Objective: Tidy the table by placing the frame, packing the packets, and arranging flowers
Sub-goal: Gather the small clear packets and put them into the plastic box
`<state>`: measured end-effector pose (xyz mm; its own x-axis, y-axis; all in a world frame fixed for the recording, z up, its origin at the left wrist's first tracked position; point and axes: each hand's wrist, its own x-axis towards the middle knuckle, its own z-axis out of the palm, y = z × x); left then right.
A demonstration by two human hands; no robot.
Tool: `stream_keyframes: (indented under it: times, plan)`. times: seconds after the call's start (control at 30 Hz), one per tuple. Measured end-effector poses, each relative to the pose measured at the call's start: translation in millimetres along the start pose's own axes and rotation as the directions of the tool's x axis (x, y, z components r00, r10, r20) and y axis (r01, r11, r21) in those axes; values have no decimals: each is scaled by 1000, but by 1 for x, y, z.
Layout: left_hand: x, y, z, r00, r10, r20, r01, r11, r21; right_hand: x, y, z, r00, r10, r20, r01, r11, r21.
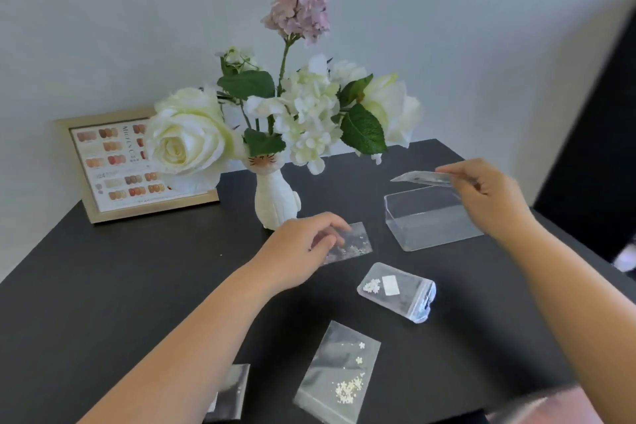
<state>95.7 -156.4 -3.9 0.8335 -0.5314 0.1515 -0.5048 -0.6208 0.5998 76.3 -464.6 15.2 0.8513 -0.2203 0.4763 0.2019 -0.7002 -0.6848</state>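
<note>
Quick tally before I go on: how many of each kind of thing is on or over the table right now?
Clear packets: 5 (one in the right hand at, one under the left hand at, and)
Clear box: 1
Cat vase with flowers: 1
Frame: 1
Total: 8

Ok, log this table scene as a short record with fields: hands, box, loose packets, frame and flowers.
left hand: fingers on a clear plastic packet lying on the black table
right hand: holds another clear packet above the clear plastic box
box: open, looks empty
loose packets: three
gold picture frame: upright by the wall
flowers: in a white cat-shaped vase
</note>
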Motion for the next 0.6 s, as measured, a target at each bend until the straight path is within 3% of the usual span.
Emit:
stream_keyframes:
  times: [0.13,0.2,0.4,0.6]
  plan:
    - [41,46,24,940,312,-137,-285,940,185,15,35,-16,997,58,43,-48,976,-214]
    - [62,64,36,897,395,-197,-344,906,248,17,46,-16,991,84,107,-54,964,-262]
    - [110,84,72,894,342,-290,-251,917,309,22,60,-12,959,207,192,-138,937,-322]
    - [135,87,98,970,189,-154,-124,926,357,10,71,-15,976,202,80,-161,920,-357]
